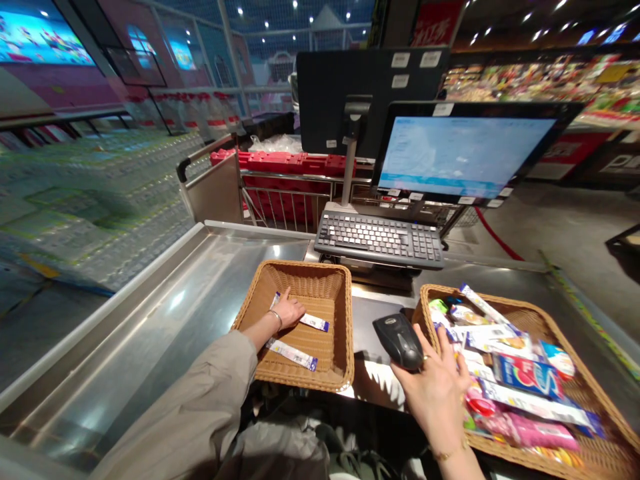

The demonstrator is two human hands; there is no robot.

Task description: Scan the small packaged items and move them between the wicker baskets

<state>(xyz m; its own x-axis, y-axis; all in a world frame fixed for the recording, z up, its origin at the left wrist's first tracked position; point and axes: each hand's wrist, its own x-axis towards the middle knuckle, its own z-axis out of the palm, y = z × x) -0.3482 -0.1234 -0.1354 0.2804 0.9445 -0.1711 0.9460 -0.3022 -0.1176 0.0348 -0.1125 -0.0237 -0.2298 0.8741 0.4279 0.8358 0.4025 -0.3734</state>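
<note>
My left hand (pixel 287 310) lies inside a square wicker basket (pixel 293 273), its fingers on a white and blue stick packet (pixel 315 322). A second stick packet (pixel 291 354) lies on the basket floor, nearer me. My right hand (pixel 435 390) wraps a black handheld barcode scanner (pixel 400 341) above the counter. That hand is just beside a second wicker basket (pixel 545 327), heaped with several colourful packaged goods, including a blue box (pixel 527 375) and a pink tube-shaped packet (pixel 530 432). Their lower layers are hidden.
A dark keyboard (pixel 379 240) and a lit monitor (pixel 463 150) stand just beyond the baskets, with a second screen's dark back (pixel 373 100) behind. A steel counter (pixel 150 313) runs along the left. A metal cart (pixel 285 200) holds red crates.
</note>
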